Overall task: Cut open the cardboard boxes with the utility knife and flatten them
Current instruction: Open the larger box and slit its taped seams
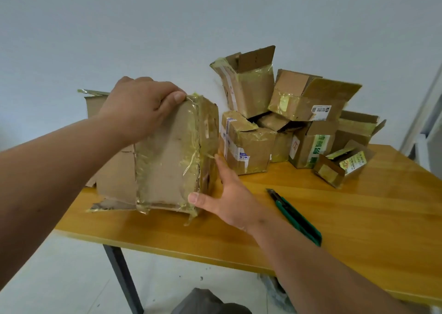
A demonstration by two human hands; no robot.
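A taped brown cardboard box stands on end at the left of the wooden table. My left hand grips its top left corner, fingers curled over the edge. My right hand holds its lower right side, thumb on the front face and fingers along the side. A green utility knife lies on the table just right of my right wrist, its blade end pointing away from me.
Flattened cardboard lies behind and left of the held box. A pile of several taped, partly opened boxes fills the back of the table against the white wall. The table's front edge and a dark leg are below.
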